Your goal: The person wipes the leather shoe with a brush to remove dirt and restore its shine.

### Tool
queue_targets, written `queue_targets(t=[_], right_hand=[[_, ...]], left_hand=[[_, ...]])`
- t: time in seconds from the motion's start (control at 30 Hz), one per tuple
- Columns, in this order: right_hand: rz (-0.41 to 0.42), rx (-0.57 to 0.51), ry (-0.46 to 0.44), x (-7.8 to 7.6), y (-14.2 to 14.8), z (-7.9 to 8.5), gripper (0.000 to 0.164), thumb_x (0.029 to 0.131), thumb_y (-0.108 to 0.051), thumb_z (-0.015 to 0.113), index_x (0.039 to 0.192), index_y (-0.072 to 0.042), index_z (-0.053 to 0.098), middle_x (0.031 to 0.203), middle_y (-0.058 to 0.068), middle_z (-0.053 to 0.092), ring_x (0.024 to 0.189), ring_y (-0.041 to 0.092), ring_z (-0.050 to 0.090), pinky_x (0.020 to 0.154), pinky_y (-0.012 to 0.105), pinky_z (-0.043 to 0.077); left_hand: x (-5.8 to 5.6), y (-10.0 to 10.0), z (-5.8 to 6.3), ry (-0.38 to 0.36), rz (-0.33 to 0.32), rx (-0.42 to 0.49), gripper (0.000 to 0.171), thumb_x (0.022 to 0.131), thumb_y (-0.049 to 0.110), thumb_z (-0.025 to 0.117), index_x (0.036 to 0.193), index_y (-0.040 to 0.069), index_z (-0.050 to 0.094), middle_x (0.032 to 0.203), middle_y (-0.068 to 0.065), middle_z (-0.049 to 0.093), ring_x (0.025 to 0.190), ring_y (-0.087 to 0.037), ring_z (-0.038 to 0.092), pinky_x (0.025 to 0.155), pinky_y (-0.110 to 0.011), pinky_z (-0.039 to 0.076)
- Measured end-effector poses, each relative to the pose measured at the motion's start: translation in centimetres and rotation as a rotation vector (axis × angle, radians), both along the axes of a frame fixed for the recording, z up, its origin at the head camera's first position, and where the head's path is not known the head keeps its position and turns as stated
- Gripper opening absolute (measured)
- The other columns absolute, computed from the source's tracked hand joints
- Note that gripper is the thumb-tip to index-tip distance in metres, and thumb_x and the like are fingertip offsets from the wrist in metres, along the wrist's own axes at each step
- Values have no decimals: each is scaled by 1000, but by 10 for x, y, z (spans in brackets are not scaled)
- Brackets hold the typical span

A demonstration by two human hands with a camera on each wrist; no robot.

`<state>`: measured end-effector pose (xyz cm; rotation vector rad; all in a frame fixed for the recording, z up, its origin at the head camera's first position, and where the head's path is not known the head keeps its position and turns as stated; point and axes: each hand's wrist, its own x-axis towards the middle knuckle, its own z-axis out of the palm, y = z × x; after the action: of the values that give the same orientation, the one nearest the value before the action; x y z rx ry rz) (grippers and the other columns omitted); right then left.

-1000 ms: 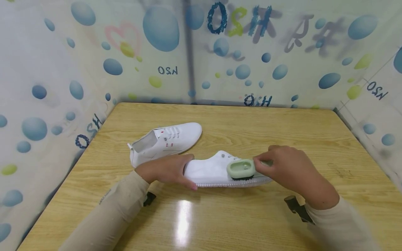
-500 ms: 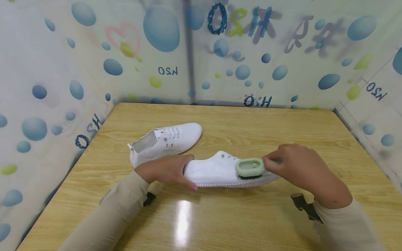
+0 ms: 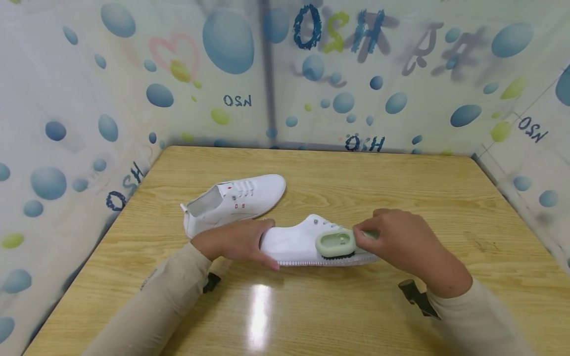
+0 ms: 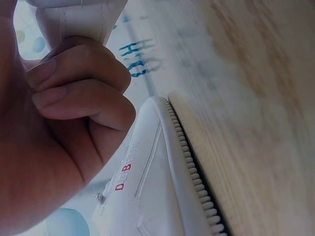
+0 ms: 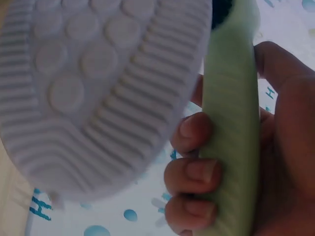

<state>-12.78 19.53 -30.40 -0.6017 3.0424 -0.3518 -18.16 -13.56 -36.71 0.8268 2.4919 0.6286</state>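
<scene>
My left hand (image 3: 238,242) grips a white shoe (image 3: 289,242) at its heel end, tilted so its side faces up and the toe points right. In my right hand (image 3: 401,242) is a pale green scrub brush (image 3: 336,244), held by its handle. Its dark bristles touch the shoe's side just above the sole. Fingers wrap the brush handle (image 5: 229,123) in the right wrist view, beside the ridged shoe sole (image 5: 98,98). A second white shoe (image 3: 262,195), with red letters, stands upright behind the left hand; the left wrist view shows this second shoe (image 4: 157,182) too.
Both shoes and hands are over a wooden table (image 3: 356,183). A patterned wall covering (image 3: 289,84) with blue and green spots rises behind the table and at both sides. Dark straps with camera mounts hang below both wrists.
The brush and right hand slid right along the shoe toward the toe, then came back left, slightly past where they began. My left hand stays in place on the shoe.
</scene>
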Motion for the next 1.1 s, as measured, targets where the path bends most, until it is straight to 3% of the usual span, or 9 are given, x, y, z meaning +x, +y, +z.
queue_targets(t=[0.2,0.37,0.6,0.73,0.9,1.1], right_hand=[[25,10,38,1,-6,-3,25,94,-33,59,107,-26,79,66,-7,47,54,11,35,48,27,28],[-8,3,-31,-1,5,4,26,94,-31,57,105,-26,79,69,-7,53,58,12,38,51,29,29],[-55,44,-71,-5,25,15,28,95,-37,57,107,-24,79,93,-3,71,70,11,51,57,30,38],[-50,24,-69,-4,24,14,27,95,-35,58,106,-25,79,83,-6,66,66,11,47,55,30,35],[-4,-5,-22,-2,8,6,24,93,-32,58,102,-27,80,67,-6,49,57,12,36,51,29,27],[16,-5,9,0,2,2,24,93,-33,58,103,-27,80,68,-7,49,57,11,36,49,28,28]], left_hand=[[0,0,0,-2,1,5,62,67,63,83,99,20,52,84,6,60,76,-10,55,69,-29,47],[0,0,1,-3,2,5,61,68,63,83,99,20,52,85,5,59,77,-10,55,70,-29,47],[0,0,1,1,4,-1,61,69,63,82,99,20,52,84,6,59,76,-10,54,69,-29,47],[0,0,1,5,1,1,61,69,64,82,99,20,52,84,6,59,76,-10,55,69,-29,47],[0,0,0,15,-8,3,61,68,64,82,98,21,52,84,6,59,75,-9,55,69,-29,47],[0,1,0,13,-5,8,60,68,64,82,97,21,52,83,6,59,75,-9,55,68,-29,47]])
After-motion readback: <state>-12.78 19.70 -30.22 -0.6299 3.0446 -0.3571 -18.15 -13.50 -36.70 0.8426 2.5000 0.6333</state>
